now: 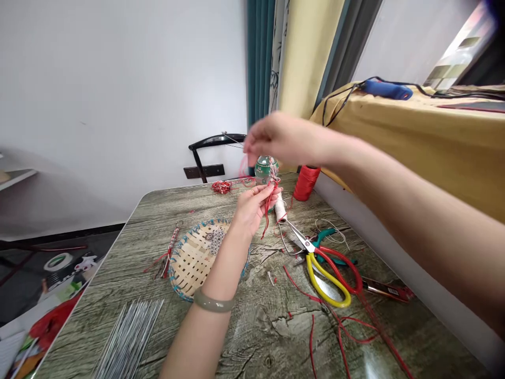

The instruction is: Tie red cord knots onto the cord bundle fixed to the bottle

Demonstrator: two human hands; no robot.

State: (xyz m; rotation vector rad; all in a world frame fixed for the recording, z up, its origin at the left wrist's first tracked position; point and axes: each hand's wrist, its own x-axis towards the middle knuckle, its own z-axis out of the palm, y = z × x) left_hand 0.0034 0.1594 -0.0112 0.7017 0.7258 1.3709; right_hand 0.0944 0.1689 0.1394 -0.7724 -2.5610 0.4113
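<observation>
Left hand (pixel 254 206): I see it raised above the middle of the table (pixel 244 337), thumb and fingertips pinching the red cord (pixel 269 208) just below the ball. I judge the pinch keeps the knotted part steady and off the surface.
Right hand (pixel 278 138): lifted higher, over the table's far edge, with its fingertips pressed together on a thin strand (pixel 232 139) that runs off to the left. It is blurred, so I cannot tell thread from wire.
Glass ball (pixel 266 168): greenish, between the two hands and just above the left fingers. It sits on top of the red cord, whose loose end hangs down freely.
Bracelet (pixel 213 302): pale green, on the left wrist.
White spool (pixel 280 209): upright, just behind the left hand.
Red spool (pixel 306 182): upright near the far right corner, probably close so the cord can feed out.
Scissors (pixel 323 268): yellow and red handles, lying toward the right edge with blades pointing at the white spool, within easy reach I'd say.
Basket (pixel 193 260): woven, teal-trimmed, left of the left forearm.
Metal rods (pixel 128 337): a loose bundle at the near left corner.
Red scraps (pixel 339 326): cut lengths scattered along the near right side.
</observation>
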